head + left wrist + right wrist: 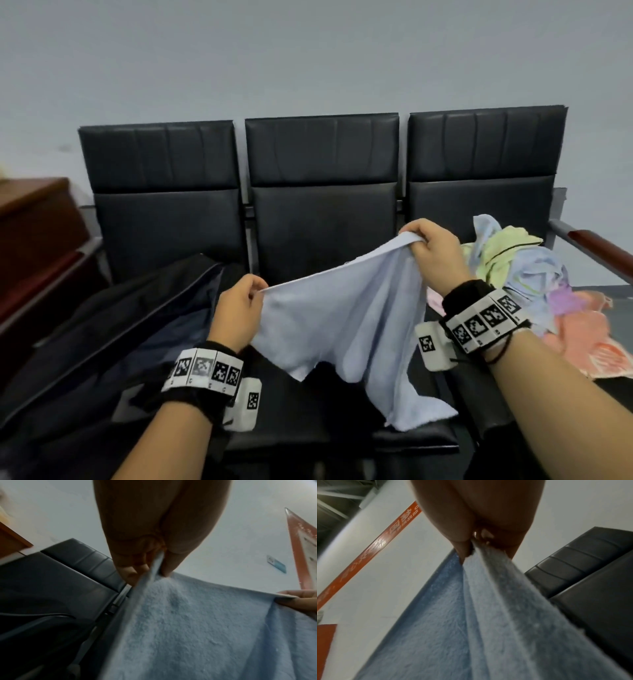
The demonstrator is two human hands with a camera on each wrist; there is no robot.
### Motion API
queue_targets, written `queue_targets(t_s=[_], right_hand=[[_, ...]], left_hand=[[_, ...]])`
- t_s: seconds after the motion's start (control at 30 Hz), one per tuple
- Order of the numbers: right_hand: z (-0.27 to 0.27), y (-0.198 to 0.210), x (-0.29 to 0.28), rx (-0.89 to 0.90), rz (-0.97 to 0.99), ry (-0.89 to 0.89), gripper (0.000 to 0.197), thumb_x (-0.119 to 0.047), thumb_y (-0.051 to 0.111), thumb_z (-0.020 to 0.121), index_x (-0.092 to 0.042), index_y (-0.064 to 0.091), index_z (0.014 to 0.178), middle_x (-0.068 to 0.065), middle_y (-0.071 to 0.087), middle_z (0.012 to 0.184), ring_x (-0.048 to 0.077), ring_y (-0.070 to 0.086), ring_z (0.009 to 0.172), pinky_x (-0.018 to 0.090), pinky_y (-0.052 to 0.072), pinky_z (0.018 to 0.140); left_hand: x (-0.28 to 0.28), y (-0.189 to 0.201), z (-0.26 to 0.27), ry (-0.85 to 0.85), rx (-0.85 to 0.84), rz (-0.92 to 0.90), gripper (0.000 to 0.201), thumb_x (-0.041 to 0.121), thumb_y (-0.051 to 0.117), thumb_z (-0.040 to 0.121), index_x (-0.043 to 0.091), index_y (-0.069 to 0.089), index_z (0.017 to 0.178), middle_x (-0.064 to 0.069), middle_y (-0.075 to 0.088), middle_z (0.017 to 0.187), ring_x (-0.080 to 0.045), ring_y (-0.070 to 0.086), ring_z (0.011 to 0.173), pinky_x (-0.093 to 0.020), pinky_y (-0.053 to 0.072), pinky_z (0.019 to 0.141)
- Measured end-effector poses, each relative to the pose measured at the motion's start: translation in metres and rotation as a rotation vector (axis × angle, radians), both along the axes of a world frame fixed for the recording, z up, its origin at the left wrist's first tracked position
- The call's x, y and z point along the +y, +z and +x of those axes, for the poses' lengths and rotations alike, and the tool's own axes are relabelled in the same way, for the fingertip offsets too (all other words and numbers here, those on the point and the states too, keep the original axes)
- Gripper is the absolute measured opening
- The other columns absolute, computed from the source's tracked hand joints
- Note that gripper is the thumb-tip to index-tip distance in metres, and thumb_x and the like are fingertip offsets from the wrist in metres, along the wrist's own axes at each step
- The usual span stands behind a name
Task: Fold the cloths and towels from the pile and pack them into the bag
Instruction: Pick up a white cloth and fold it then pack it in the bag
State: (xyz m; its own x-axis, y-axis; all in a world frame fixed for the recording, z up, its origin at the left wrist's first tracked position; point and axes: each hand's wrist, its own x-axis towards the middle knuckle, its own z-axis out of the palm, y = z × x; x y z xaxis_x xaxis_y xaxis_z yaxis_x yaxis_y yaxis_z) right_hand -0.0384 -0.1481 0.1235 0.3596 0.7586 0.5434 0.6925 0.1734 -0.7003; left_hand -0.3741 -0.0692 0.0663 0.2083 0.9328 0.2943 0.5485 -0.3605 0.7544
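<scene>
A light blue towel (346,325) hangs in the air over the middle black seat, stretched between both hands. My left hand (245,301) pinches its left top corner, seen close in the left wrist view (154,566). My right hand (428,243) grips a bunched top corner, higher and further back, with the towel (471,615) draping down from it. The towel's lower edge droops unevenly toward the seat. The pile of cloths (534,274), yellow, blue, purple and pink, lies on the right seat. An open dark bag (113,335) lies on the left seat.
Three joined black padded seats (322,205) stand against a grey wall. A metal armrest with a brown pad (596,250) bounds the right side. Brown wooden furniture (30,233) stands at the left.
</scene>
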Motion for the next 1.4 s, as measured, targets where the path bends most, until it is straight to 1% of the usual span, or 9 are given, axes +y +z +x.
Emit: queue_targets(t_s=[0.27, 0.37, 0.5, 0.77, 0.93, 1.07, 1.13, 1.27, 1.4], right_hand=[[-0.026, -0.011, -0.010, 0.006, -0.041, 0.041, 0.030, -0.007, 0.052, 0.091, -0.031, 0.065, 0.081, -0.013, 0.068, 0.083, -0.009, 0.059, 0.082, 0.002, 0.040, 0.062], [-0.024, -0.022, -0.028, -0.131, -0.132, 0.001, 0.028, -0.008, 0.048, 0.093, -0.030, 0.065, 0.086, -0.012, 0.066, 0.086, 0.002, 0.060, 0.080, 0.015, 0.045, 0.065], [-0.011, -0.044, -0.046, -0.325, -0.331, -0.073, 0.022, -0.004, 0.048, 0.089, -0.021, 0.062, 0.087, 0.001, 0.064, 0.087, 0.023, 0.060, 0.084, 0.037, 0.050, 0.076], [0.027, -0.074, -0.063, -0.152, -0.351, -0.201, 0.020, 0.002, 0.056, 0.083, -0.014, 0.067, 0.085, 0.004, 0.066, 0.084, 0.021, 0.060, 0.077, 0.026, 0.040, 0.066], [0.009, -0.066, -0.044, 0.050, -0.269, 0.045, 0.013, -0.006, 0.066, 0.086, -0.015, 0.070, 0.078, -0.002, 0.070, 0.079, 0.010, 0.063, 0.075, 0.008, 0.043, 0.064], [-0.020, -0.061, -0.033, 0.156, -0.217, 0.286, 0.011, -0.009, 0.067, 0.088, -0.016, 0.072, 0.081, -0.005, 0.073, 0.079, 0.002, 0.065, 0.074, 0.017, 0.049, 0.071], [-0.034, -0.056, -0.033, 0.196, -0.211, 0.440, 0.011, -0.012, 0.066, 0.089, -0.018, 0.072, 0.081, -0.004, 0.074, 0.079, 0.002, 0.066, 0.074, 0.016, 0.050, 0.068], [-0.052, -0.046, -0.035, 0.158, -0.201, 0.575, 0.010, -0.014, 0.064, 0.092, -0.017, 0.072, 0.087, -0.002, 0.073, 0.083, 0.004, 0.065, 0.076, 0.016, 0.050, 0.071], [-0.059, -0.046, -0.038, 0.095, -0.175, 0.562, 0.017, -0.007, 0.056, 0.094, -0.019, 0.069, 0.091, -0.005, 0.071, 0.087, 0.005, 0.065, 0.083, 0.014, 0.048, 0.074]], left_hand=[[-0.017, -0.006, -0.045, 0.158, -0.006, 0.021, 0.020, 0.014, 0.058, 0.094, 0.024, 0.062, 0.078, 0.006, 0.066, 0.076, -0.014, 0.061, 0.077, -0.021, 0.043, 0.062], [-0.027, 0.008, -0.048, 0.237, -0.105, 0.100, 0.018, 0.018, 0.054, 0.096, 0.025, 0.057, 0.080, 0.006, 0.064, 0.077, -0.018, 0.060, 0.076, -0.033, 0.042, 0.064], [-0.037, 0.033, -0.054, 0.298, -0.175, 0.244, 0.012, 0.013, 0.052, 0.099, 0.021, 0.056, 0.089, 0.000, 0.062, 0.084, -0.022, 0.056, 0.081, -0.032, 0.039, 0.076], [-0.021, 0.035, -0.091, 0.477, -0.246, 0.284, 0.011, 0.014, 0.051, 0.098, 0.012, 0.061, 0.099, -0.014, 0.067, 0.097, -0.029, 0.060, 0.090, -0.039, 0.045, 0.085], [-0.014, 0.010, -0.066, 0.342, -0.271, 0.027, 0.014, 0.010, 0.054, 0.094, 0.015, 0.067, 0.092, -0.015, 0.071, 0.094, -0.031, 0.065, 0.090, -0.045, 0.052, 0.087], [-0.028, -0.001, -0.014, 0.133, -0.400, -0.081, 0.029, -0.005, 0.048, 0.094, 0.015, 0.069, 0.091, -0.010, 0.068, 0.078, -0.020, 0.058, 0.072, -0.028, 0.048, 0.063], [-0.038, 0.001, 0.017, 0.010, -0.386, -0.136, 0.032, -0.005, 0.050, 0.093, 0.016, 0.074, 0.090, -0.010, 0.072, 0.080, -0.018, 0.064, 0.073, -0.030, 0.052, 0.068], [-0.057, 0.001, 0.069, -0.247, -0.147, -0.063, 0.025, 0.008, 0.064, 0.090, 0.026, 0.074, 0.105, 0.007, 0.070, 0.102, 0.000, 0.064, 0.096, -0.014, 0.047, 0.087], [-0.072, -0.008, 0.100, -0.416, -0.013, -0.026, 0.011, 0.023, 0.077, 0.083, 0.026, 0.071, 0.091, 0.009, 0.062, 0.090, -0.004, 0.063, 0.086, -0.016, 0.049, 0.079]])
